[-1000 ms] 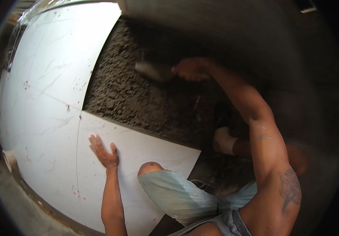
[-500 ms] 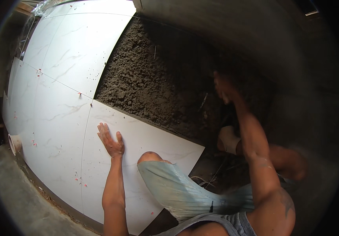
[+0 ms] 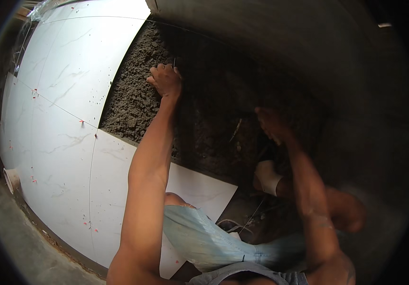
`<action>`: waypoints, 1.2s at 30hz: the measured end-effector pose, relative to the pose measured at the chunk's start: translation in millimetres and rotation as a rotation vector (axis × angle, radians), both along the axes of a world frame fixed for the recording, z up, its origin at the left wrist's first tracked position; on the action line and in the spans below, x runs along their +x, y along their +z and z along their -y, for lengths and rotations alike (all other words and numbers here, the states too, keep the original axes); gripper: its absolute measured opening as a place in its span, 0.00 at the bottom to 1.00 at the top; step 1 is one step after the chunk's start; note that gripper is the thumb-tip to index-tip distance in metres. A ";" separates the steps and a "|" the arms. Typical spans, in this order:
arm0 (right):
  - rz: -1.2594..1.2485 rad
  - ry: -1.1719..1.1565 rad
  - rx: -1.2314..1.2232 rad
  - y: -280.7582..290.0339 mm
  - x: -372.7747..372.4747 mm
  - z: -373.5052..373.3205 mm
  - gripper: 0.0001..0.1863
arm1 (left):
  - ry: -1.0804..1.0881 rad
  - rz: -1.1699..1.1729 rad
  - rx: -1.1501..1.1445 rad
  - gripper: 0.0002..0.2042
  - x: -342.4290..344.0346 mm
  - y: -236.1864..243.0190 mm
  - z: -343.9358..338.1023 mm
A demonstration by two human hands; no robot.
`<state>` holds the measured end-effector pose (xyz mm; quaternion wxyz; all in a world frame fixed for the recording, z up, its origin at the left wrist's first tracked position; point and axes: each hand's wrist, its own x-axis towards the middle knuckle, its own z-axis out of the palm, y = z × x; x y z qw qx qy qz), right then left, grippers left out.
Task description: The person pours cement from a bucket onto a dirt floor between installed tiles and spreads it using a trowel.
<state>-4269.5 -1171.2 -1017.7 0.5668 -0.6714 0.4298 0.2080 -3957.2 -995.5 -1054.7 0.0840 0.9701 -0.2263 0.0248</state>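
My left hand is over the loose grey-brown sandy bed, its fingers bent and closed at a thin upright stick, whose pale tip shows past the fingertips. In deep shadow to the right, my right hand has its fingers curled. Whatever it may hold is too dark to make out. Between the hands a thin pale sliver lies on the dark part of the bed. Large white marbled tiles border the bed on the left and near side; my bent knee rests on the near tile.
A taut string runs along the tile joints, with small red spacers in them. At the left edge lies a short pale pipe. A grey wall rises at the far right. My bandaged foot stands beside the bed.
My left hand has left the near tile and reached forward onto the bed, closing at the thin stick. My right hand stays low over the dark bed. The view has shifted slightly.
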 end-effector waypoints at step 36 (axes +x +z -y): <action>0.205 0.721 -1.206 30.3 239.3 29.3 0.17 | 0.155 -0.071 -0.125 0.07 -4.1 9.8 39.3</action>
